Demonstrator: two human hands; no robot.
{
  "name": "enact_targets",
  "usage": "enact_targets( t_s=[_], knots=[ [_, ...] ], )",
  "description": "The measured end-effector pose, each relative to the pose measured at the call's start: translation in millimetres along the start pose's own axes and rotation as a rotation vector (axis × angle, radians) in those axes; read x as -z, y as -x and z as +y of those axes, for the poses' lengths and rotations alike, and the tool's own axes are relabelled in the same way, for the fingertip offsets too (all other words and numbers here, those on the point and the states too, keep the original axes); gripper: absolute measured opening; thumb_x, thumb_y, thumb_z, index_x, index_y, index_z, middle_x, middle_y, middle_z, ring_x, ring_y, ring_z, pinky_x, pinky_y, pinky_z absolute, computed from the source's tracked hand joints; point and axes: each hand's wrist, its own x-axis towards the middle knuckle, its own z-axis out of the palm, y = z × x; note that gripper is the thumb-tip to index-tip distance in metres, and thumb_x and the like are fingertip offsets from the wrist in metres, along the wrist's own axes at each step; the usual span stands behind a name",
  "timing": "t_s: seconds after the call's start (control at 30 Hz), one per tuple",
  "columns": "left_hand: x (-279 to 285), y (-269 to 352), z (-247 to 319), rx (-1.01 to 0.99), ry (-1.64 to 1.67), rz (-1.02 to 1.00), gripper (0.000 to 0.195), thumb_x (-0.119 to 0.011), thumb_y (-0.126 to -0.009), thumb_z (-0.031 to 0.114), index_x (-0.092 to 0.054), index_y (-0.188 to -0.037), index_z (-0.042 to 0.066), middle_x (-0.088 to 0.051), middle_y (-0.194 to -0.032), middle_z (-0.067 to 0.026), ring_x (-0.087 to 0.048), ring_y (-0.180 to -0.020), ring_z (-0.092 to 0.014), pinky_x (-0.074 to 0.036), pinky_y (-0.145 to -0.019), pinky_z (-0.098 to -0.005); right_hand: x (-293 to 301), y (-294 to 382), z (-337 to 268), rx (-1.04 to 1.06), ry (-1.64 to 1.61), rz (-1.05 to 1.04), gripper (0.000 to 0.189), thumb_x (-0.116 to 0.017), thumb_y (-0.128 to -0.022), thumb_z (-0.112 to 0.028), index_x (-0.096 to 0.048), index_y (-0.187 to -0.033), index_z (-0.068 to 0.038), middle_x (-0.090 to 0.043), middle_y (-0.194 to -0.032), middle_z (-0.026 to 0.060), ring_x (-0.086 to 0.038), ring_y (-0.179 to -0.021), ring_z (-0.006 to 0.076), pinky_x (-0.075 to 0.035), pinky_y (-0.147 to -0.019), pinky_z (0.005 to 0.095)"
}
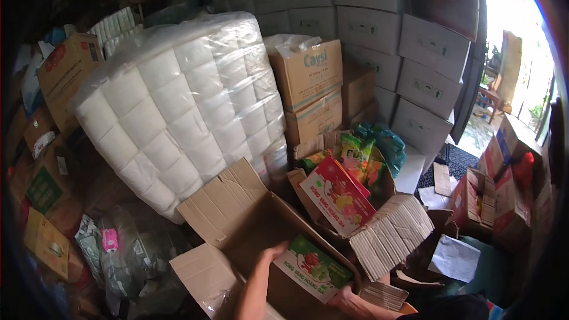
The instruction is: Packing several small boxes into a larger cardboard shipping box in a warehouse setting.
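A green and white printed carton [313,269] lies tilted inside an open cardboard box [249,220] in front of me. My left hand [276,251] is at the carton's upper left corner, fingers partly hidden. At its lower right corner is my right hand [343,298], gripping the edge. Just behind, a second open cardboard box [391,235] holds a red and white printed carton [340,195], leaning over its edge, along with green and orange snack bags [355,155]. A teal plastic bag [389,146] sits at that box's back.
A large plastic-wrapped block of white packs [178,111] stands at the left behind the box. Brown cartons [311,75] and stacked white boxes [366,26] rise behind. Filled plastic bags [133,249] lie at lower left; red cartons [473,200] and a white paper sheet [455,258] are at right.
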Motion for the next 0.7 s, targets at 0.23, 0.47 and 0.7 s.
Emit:
enact_targets(
  t_s=[0.23, 0.47, 0.7],
  knots=[
    [9, 45, -53, 0.068, -0.173, -0.049, 0.085, -0.037, -0.098, 0.072, -0.054, -0.145, 0.004, -0.065, -0.137, -0.0152, -0.060, -0.127, -0.028, -0.045, -0.106, -0.0410, -38, 12, -30, -0.013, 0.119, -0.344, 0.088, -0.026, -0.095, -0.071, -0.049, -0.149, -0.005, -0.051, -0.152, 0.0162, -0.048, -0.140, 0.0354, -0.032, -0.117, 0.0603],
    [-31, 205, 125, -0.082, -0.455, 0.324, 0.084, -0.032, -0.102, 0.066, -0.050, -0.144, -0.004, -0.057, -0.137, -0.0328, -0.054, -0.132, -0.044, -0.041, -0.112, -0.0432, -36, 50, -28, -0.038, 0.068, -0.574, 0.087, -0.029, -0.096, -0.069, -0.048, -0.149, -0.004, -0.051, -0.152, 0.0176, -0.048, -0.140, 0.0356, -0.033, -0.117, 0.0605],
    [-83, 314, 201, -0.361, -0.696, 0.690, 0.078, -0.035, -0.104, 0.053, -0.043, -0.148, -0.011, -0.044, -0.151, -0.0342, -0.043, -0.140, -0.049, -0.034, -0.119, -0.0462, -65, 160, -20, 0.010, -0.219, -0.603, 0.067, -0.040, -0.099, -0.048, -0.049, -0.146, -0.002, -0.049, -0.152, 0.0192, -0.047, -0.139, 0.0371, -0.033, -0.118, 0.0539]
  ],
)
